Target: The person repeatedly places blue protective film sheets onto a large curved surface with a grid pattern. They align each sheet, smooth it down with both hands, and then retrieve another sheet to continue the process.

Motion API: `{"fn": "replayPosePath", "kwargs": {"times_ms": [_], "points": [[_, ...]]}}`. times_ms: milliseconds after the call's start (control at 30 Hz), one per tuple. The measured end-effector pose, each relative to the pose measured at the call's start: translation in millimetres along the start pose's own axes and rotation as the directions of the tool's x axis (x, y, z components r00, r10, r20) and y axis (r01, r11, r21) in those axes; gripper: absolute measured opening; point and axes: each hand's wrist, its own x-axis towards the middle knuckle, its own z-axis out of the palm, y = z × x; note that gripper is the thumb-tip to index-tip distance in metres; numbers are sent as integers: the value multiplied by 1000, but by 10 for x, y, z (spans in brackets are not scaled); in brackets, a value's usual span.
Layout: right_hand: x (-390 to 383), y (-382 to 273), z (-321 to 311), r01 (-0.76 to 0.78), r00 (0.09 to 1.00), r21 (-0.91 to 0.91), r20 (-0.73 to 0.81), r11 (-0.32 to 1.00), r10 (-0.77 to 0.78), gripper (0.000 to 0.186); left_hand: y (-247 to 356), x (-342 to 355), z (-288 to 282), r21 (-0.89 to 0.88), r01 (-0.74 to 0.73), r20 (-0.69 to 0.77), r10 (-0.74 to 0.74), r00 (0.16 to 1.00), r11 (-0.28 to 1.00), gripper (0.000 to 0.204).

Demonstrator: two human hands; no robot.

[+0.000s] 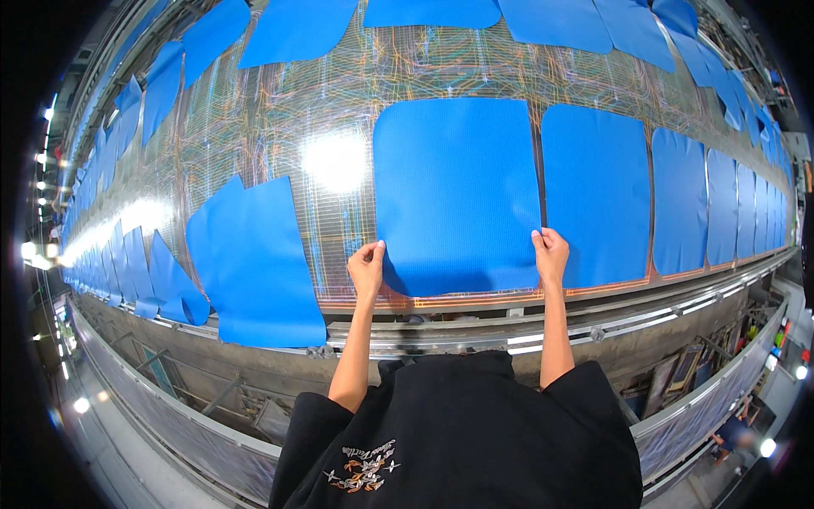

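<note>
In front of me a blue fabric panel point(458, 195) with rounded corners lies on the long, line-marked table point(263, 127). My left hand point(366, 267) pinches its left edge near the lower corner, thumb and fingertips together. On the opposite side my right hand point(551, 253) holds the right edge between thumb and fingers, at about the same height. The panel's lower part casts a shadow and seems slightly raised. Just beyond a narrow dark gap, a second blue panel point(598, 195) lies flat beside my right hand.
To the left, loosely overlapping blue pieces point(254, 263) hang past the table's near edge. More panels line the right side and the far edge point(555, 21). A metal rail point(441, 338) runs along the near side. Bright glare point(335, 161) covers part of the tabletop.
</note>
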Motion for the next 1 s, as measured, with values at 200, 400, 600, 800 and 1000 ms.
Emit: {"fn": "replayPosePath", "kwargs": {"times_ms": [200,400,600,800,1000], "points": [[15,77,15,4,1000,27,-2,1000,-4,27,-18,-1,27,-7,-24,-19,24,1000,1000,32],[0,66,69,-6,1000,3,-18,1000,6,26,-35,-10,61,-26,-70,-56,68,996,997,32],[-14,114,149,39,996,20,-81,999,-37,24,-5,-34,82,-37,-55,-58,53,997,998,33],[3,33,117,53,994,19,-93,998,-51,24,11,-50,83,-26,-45,-30,44,999,999,32],[16,74,97,37,997,-13,-62,999,-37,24,-44,-25,90,-24,-33,-20,33,999,999,31]]}}
